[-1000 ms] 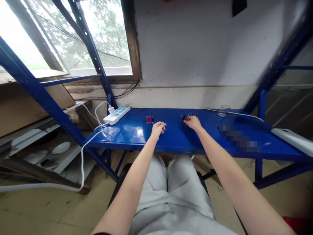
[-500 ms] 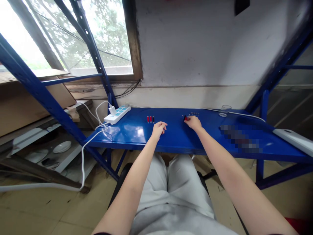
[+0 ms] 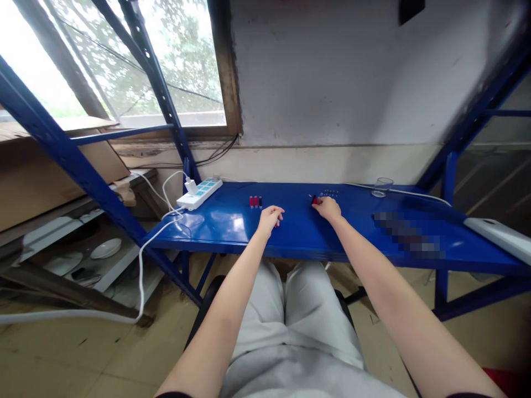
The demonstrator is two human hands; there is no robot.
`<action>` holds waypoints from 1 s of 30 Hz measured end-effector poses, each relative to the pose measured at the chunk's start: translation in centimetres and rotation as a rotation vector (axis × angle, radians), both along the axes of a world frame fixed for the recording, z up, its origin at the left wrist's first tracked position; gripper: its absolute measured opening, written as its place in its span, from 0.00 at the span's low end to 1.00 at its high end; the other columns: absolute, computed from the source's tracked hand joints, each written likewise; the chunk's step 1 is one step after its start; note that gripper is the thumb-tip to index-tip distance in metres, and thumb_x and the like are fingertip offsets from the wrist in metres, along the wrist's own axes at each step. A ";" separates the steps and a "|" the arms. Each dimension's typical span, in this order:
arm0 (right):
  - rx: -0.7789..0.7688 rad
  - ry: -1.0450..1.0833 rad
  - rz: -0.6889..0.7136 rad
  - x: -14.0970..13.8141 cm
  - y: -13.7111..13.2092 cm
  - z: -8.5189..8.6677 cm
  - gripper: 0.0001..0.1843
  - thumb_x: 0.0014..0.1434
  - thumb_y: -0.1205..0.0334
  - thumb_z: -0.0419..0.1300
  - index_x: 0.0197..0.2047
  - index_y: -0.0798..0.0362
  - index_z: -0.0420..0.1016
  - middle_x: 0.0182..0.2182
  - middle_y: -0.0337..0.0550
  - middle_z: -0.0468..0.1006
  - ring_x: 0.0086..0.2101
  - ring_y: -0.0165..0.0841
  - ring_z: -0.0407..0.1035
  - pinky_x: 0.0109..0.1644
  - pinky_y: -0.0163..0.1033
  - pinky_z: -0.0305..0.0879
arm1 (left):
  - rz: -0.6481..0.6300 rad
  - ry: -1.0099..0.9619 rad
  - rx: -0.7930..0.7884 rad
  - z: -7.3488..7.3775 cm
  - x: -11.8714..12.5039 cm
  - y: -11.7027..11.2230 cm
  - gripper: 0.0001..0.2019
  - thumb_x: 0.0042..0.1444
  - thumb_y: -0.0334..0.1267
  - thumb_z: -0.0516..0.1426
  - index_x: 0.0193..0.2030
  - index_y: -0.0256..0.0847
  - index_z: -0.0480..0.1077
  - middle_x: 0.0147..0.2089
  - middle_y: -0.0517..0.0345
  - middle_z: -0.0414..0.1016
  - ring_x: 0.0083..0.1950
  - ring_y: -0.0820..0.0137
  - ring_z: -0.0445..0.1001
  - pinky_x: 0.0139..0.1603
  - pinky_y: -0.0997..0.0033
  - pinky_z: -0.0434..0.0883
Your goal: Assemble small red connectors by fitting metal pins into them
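Observation:
My right hand (image 3: pixel 329 209) reaches down to the blue table (image 3: pixel 290 240), its thumb and fingers pinched on a small red cylinder (image 3: pixel 317 201). Right beside it stands a black cylinder (image 3: pixel 313 199), partly covered by the fingers. Just behind that hand lie several tiny shiny metal pieces (image 3: pixel 331 193). My left hand (image 3: pixel 270 219) hovers or rests near the table's middle, fingers loosely bent and apart, with nothing in it. Beyond it, two red cylinders (image 3: pixel 253 202) and one black cylinder (image 3: pixel 260 202) with pale ends form a short row.
A white power strip (image 3: pixel 199 193) with a plug and cable sits at the left end. To the right are a clear glass (image 3: pixel 381 187), a blurred-out dark object (image 3: pixel 409 235) and a white flat device (image 3: pixel 500 237). Blue rack posts (image 3: pixel 448 177) flank the table.
The right hand has shifted very slightly, staying at the red cylinder. The left hand and the row of cylinders look the same.

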State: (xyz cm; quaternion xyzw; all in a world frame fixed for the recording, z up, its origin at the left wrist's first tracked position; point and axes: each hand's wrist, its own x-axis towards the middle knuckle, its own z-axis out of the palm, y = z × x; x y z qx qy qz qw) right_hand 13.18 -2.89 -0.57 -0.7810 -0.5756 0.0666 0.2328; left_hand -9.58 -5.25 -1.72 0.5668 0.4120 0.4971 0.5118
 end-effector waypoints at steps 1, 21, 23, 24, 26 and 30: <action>-0.003 -0.007 0.003 0.0 0.0 0.0 0.16 0.53 0.55 0.58 0.42 0.53 0.75 0.39 0.51 0.77 0.41 0.43 0.71 0.39 0.41 0.65 | -0.001 0.002 0.000 0.0 0.0 0.0 0.06 0.49 0.34 0.53 0.30 0.35 0.70 0.21 0.63 0.66 0.14 0.82 0.59 0.15 0.80 0.53; 0.001 0.016 -0.043 2.4 -0.4 -0.6 0.16 0.50 0.50 0.59 0.37 0.52 0.78 0.35 0.48 0.78 0.39 0.39 0.72 0.37 0.37 0.64 | -0.002 0.024 0.008 -0.1 0.1 0.1 0.07 0.49 0.35 0.52 0.30 0.35 0.70 0.21 0.63 0.66 0.14 0.82 0.59 0.15 0.80 0.53; 0.009 0.000 -0.049 2.3 -0.4 -0.7 0.17 0.50 0.49 0.59 0.38 0.51 0.78 0.36 0.48 0.78 0.40 0.40 0.72 0.37 0.37 0.64 | -0.001 0.027 0.008 -0.1 0.1 0.1 0.07 0.50 0.35 0.52 0.30 0.35 0.70 0.21 0.63 0.66 0.14 0.82 0.59 0.15 0.80 0.53; 0.010 -0.006 -0.051 2.3 -0.4 -0.8 0.18 0.51 0.49 0.59 0.39 0.51 0.78 0.36 0.48 0.78 0.40 0.40 0.72 0.37 0.38 0.64 | 0.001 0.027 0.007 -0.1 0.1 0.1 0.07 0.50 0.34 0.52 0.30 0.35 0.70 0.21 0.63 0.66 0.14 0.82 0.59 0.15 0.80 0.53; 0.008 -0.013 -0.046 2.4 -0.3 -0.8 0.18 0.51 0.48 0.59 0.39 0.51 0.78 0.37 0.48 0.78 0.40 0.41 0.72 0.36 0.38 0.64 | 0.002 0.027 0.005 -0.1 0.1 0.1 0.07 0.50 0.34 0.52 0.31 0.35 0.70 0.21 0.63 0.66 0.14 0.82 0.59 0.15 0.80 0.53; 0.004 -0.015 -0.032 2.5 -0.2 -0.6 0.20 0.50 0.47 0.59 0.40 0.51 0.78 0.37 0.48 0.78 0.39 0.41 0.72 0.35 0.37 0.65 | 0.002 0.029 0.003 0.0 0.0 -0.1 0.07 0.50 0.34 0.52 0.31 0.35 0.69 0.21 0.63 0.66 0.14 0.82 0.59 0.15 0.80 0.53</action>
